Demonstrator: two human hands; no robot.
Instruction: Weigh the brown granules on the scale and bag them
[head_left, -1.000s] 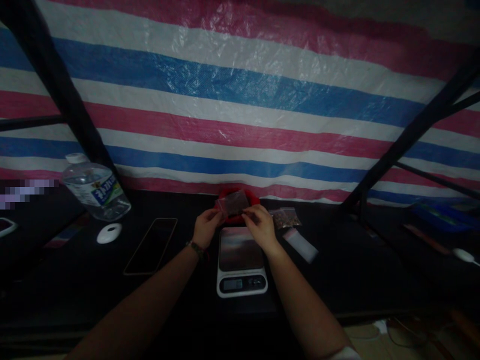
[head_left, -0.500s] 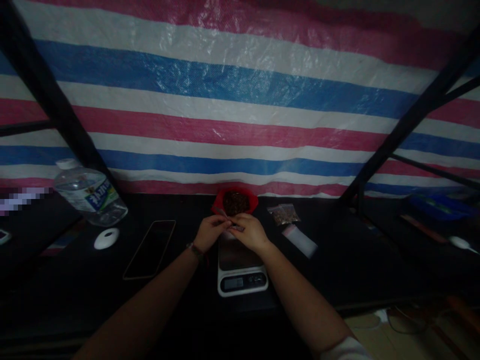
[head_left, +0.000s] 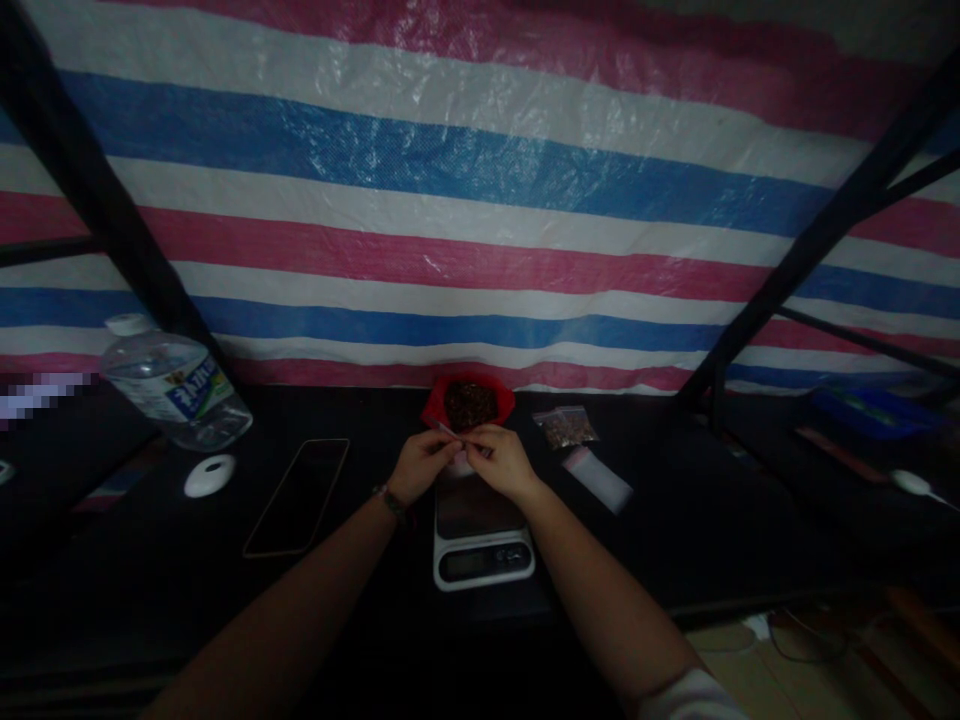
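Both hands meet over the far end of a white digital scale (head_left: 484, 563), fingertips almost together. The grip of the left hand (head_left: 417, 468) is closed on a small clear plastic bag (head_left: 460, 461), and the grip of the right hand (head_left: 505, 464) pinches the same bag from the other side; the fingers cover most of it, so its contents cannot be told. Just beyond the fingers stands a red bowl (head_left: 431, 410) of dark brown bits (head_left: 471, 402). On the black tabletop (head_left: 697, 530), to the right of the bowl, lie small zip bags with brown bits inside (head_left: 568, 428), and nearer the person a flat whitish zip bag (head_left: 598, 480) with a pink edge. To the left of the scale are a smartphone (head_left: 298, 497), a white computer mouse (head_left: 209, 476) and a clear plastic bottle (head_left: 178, 385) with a blue-and-green label.
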